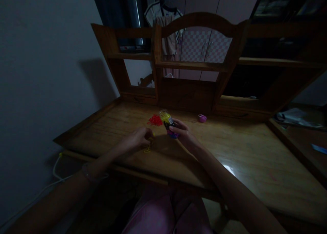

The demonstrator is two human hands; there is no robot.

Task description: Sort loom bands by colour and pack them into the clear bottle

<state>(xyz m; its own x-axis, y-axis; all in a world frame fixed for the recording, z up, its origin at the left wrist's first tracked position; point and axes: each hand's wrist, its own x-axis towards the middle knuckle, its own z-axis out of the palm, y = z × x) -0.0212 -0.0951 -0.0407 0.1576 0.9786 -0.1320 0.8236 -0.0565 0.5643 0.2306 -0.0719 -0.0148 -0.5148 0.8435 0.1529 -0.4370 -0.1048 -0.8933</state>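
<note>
My right hand [184, 133] is wrapped around a small clear bottle [166, 117], tilted with its open mouth up and to the left. Layers of yellow, black and purple-blue show inside it, and a white label is on its side. My left hand [141, 137] is low over the table with curled fingers, pinching at thin yellow rubber bands [147, 149]; some of them lie on the wood below. Just behind, left of the bottle, a heap of red rubber bands [155, 120] rests on the table. The left fingertips are partly hidden.
A purple cap [202, 118] with a pale loop lies right of the bottle on the wooden table [245, 138]. Along the back edge rises a wooden shelf unit [189, 65]. A white cable [55, 169] hangs by the left front corner, near the wall.
</note>
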